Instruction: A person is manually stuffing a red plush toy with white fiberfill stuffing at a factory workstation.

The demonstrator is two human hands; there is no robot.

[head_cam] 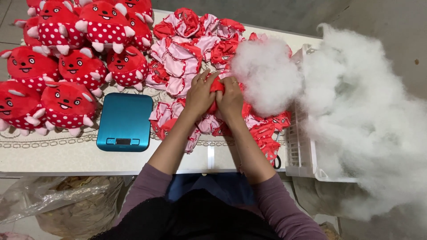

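Both hands, left [200,94] and right [231,98], clench one red skin [217,85]; stuffed toys [66,53] left of them, many empty skins [182,58] remain beyond.

Fluffy white stuffing [267,73] — soft red cloth skins [187,53] — glossy teal scale [125,120].

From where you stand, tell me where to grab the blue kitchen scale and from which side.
Grip the blue scale by its two long side edges, coming straight down from above. It lies flat on the table with bare cloth on both sides, while the stuffed red toys crowd its far-left corner, so probably avoid that end.
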